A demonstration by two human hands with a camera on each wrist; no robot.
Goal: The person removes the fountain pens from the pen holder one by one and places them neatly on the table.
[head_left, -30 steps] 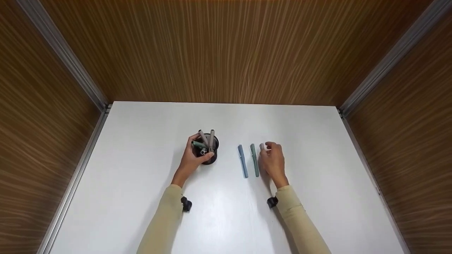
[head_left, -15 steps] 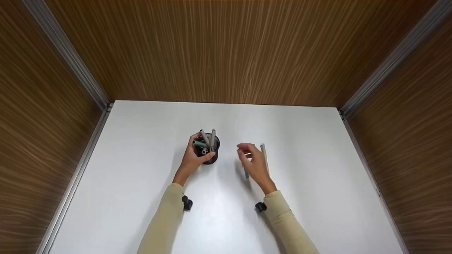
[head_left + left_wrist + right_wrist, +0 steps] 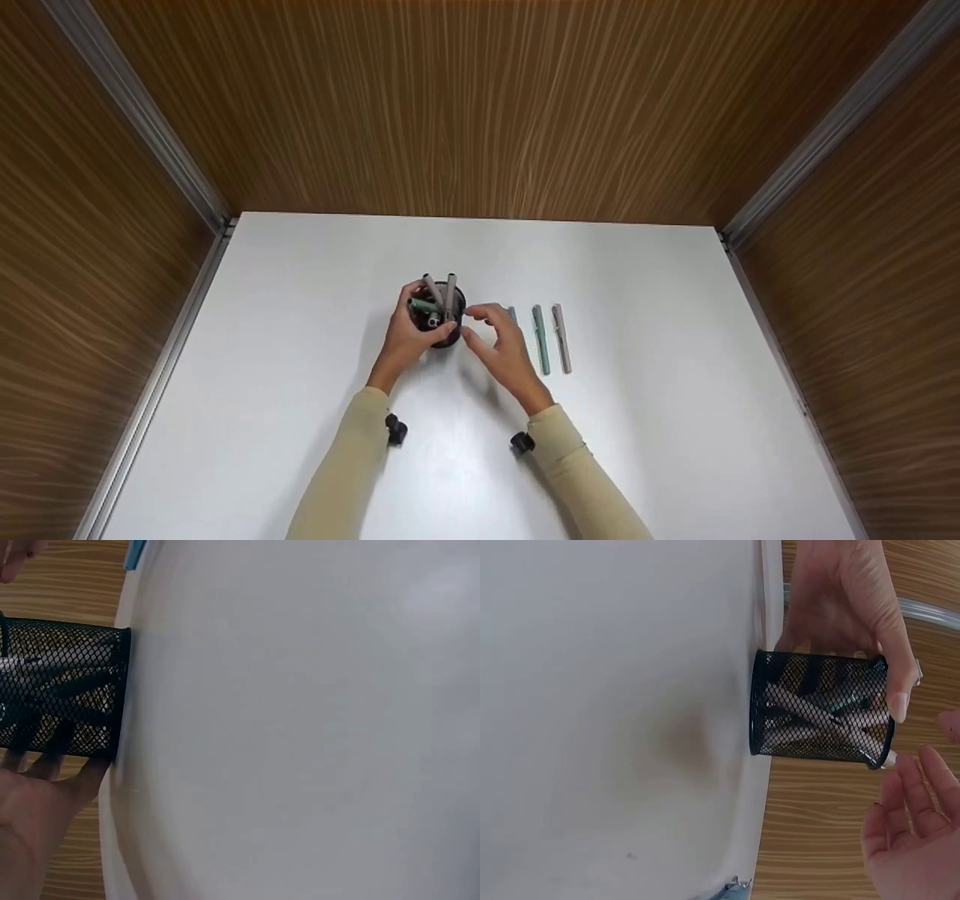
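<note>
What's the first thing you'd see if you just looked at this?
A black wire-mesh pen cup full of pens stands in the middle of the white table, and the person's left hand grips it. The right hand hovers beside it with loose, bare fingers. To its right lie a green pen and a grey-pink pen, side by side.

The right hand (image 3: 501, 346) covers most of the blue pen (image 3: 512, 314), only its far tip poking out. The left hand (image 3: 405, 339) hides the near side of the mesh cup (image 3: 448, 336) from the head view. On the left wrist view the cup (image 3: 67, 690) runs off the left edge, its pens just a blur behind the mesh. On the right wrist view the right hand (image 3: 911, 840) is cut by the corner.
</note>
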